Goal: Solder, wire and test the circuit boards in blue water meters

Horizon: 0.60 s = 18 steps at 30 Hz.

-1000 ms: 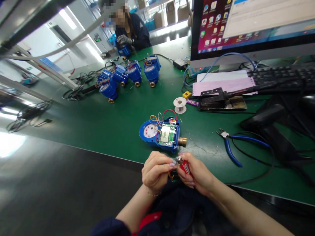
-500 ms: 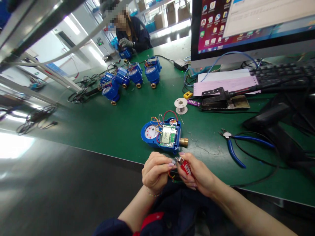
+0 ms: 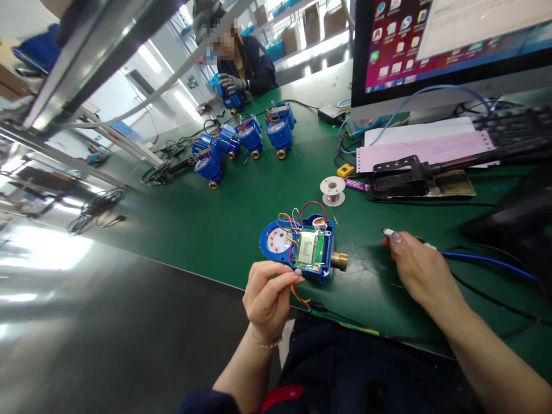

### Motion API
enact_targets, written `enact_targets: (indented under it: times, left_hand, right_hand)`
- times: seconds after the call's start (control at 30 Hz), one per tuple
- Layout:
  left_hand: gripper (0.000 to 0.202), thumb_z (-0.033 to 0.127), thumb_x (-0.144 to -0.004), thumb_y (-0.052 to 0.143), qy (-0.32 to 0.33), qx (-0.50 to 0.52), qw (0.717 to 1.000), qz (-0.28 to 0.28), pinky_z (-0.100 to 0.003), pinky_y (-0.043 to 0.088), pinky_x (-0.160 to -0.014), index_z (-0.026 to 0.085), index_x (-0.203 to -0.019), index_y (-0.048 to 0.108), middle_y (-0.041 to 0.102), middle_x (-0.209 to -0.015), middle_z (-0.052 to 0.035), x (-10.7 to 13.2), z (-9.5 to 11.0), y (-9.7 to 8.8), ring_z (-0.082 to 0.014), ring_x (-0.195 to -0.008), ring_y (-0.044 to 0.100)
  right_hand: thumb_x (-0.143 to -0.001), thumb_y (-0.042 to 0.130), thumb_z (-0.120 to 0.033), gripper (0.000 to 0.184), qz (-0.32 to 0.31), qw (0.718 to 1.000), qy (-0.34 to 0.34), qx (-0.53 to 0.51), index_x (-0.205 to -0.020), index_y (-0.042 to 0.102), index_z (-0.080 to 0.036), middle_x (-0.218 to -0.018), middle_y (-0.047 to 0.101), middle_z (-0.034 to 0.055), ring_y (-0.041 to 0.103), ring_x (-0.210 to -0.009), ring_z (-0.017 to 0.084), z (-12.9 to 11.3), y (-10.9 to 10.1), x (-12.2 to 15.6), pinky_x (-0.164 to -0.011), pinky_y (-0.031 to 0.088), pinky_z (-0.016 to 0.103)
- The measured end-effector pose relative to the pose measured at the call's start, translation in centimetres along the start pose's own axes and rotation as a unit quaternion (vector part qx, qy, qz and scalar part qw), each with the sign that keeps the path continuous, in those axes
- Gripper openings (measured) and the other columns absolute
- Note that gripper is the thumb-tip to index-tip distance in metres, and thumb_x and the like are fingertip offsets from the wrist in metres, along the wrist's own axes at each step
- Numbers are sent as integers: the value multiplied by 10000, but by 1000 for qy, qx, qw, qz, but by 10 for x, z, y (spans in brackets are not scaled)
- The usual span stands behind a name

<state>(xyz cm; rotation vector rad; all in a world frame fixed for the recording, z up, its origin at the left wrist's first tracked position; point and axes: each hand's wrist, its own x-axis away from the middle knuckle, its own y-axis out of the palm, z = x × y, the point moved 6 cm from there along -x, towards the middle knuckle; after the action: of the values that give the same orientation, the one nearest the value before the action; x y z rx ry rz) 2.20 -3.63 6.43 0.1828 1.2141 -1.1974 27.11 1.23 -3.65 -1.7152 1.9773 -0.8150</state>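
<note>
My left hand [image 3: 268, 293] is closed in a pinch at the end of some thin red and yellow wires [image 3: 301, 296], right by the near edge of a blue water meter [image 3: 276, 240]. Its lid is off, and a small display reads "good" upside down. My right hand [image 3: 425, 273] is closed round a lighter [image 3: 385, 232] on the right of the bench; the hand hides most of it, with only its tip and a bit of red showing. Just behind those fingers lie blue-handled cutting pliers [image 3: 487, 259], partly covered by the hand.
A solder spool [image 3: 332, 198] stands behind the meter. Several more blue meters [image 3: 279, 135] stand farther back, near a gloved co-worker [image 3: 254, 63]. To the right are a soldering iron stand [image 3: 399, 175], papers [image 3: 422, 152] and a monitor [image 3: 431, 86]. Cables trail along the bench's front edge.
My right hand has moved away from my left, carrying the lighter right to beside the pliers. My left hand still pinches the wires, and the view has swung left.
</note>
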Motion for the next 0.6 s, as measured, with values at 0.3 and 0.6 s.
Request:
enact_targets:
  times: [0.3,0.6]
  left_hand:
    - [209,-57,-701,661,-18,-6,998,-62,-274,476,-647,118,-814,648,616,-776,-22,-3,-3,8,-123,-748,557]
    - [185,-35,-705,671,-35,12,996,-77,-268,473,-638,120,-798,631,618,-769,-14,-5,-5,9,-118,-735,554]
  right_hand:
    - [-794,77,-748,660,11,998,31,48,-750,493,-237,-615,535,38,511,-613,228,13,6,-7,-577,312,298]
    - [-814,99,-721,644,16,998,27,56,-767,519,-234,-598,538,36,497,-557,202,10,5,-7,-549,318,290]
